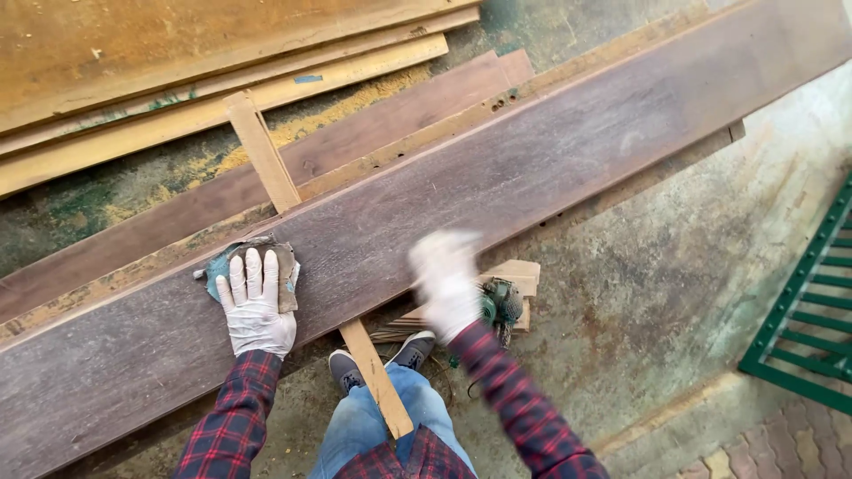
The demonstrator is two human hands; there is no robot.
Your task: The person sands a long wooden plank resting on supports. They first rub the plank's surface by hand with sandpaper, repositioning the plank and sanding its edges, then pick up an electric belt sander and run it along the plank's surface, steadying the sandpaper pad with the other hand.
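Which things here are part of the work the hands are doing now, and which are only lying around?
In use:
- long dark plank
- left hand, flat on a worn sanding sheet
- right hand, blurred, over the plank's near edge

Lying about:
- green power tool on the floor
- pale boards stacked behind
- green metal grate

Both arms reach forward in red plaid sleeves, both hands in white gloves. The left hand (256, 302) lies flat, palm down, fingers straight and spread. The right hand (446, 282) is motion-blurred, its fingers indistinct.
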